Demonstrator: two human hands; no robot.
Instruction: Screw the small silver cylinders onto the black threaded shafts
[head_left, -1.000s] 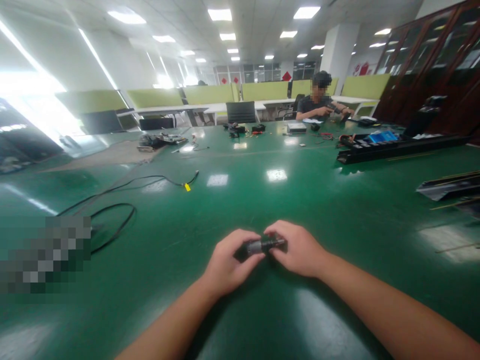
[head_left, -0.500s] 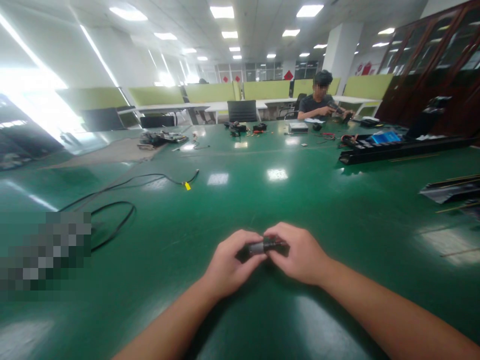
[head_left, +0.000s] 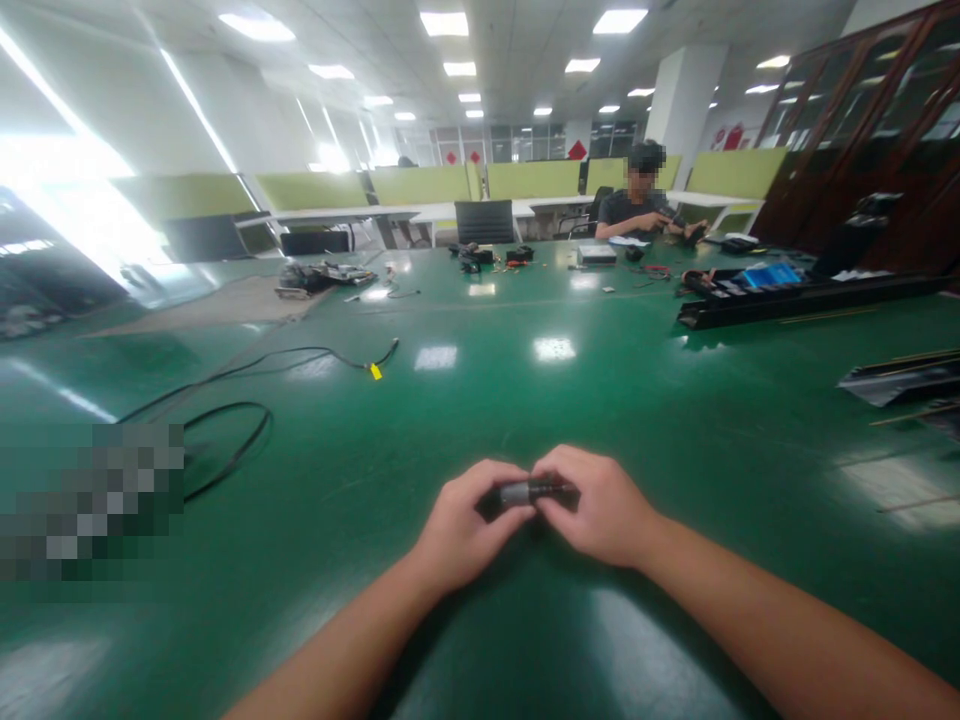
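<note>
A small dark cylinder with a grey band (head_left: 516, 494) lies sideways between my two hands, just over the green table (head_left: 480, 410). My left hand (head_left: 463, 525) is closed around its left part, thumb on the near side and fingers on the far side. At the other end, my right hand (head_left: 600, 505) is closed on the black, ridged part. The fingertips of both hands almost meet near the middle. Its two ends are partly hidden by my fingers, and I cannot make out what kind of thing it is.
To the left, a black cable (head_left: 259, 425) with a yellow tag (head_left: 376, 371) runs near a blurred-out object (head_left: 97, 505). Long black metal channels (head_left: 795, 305) lie at the right. Across the table sits a person (head_left: 637, 205), with several electronic parts nearby.
Both hands and the cylinder have shifted very slightly to the right; the grip looks the same. Across the table, the person's hands have moved a little.
</note>
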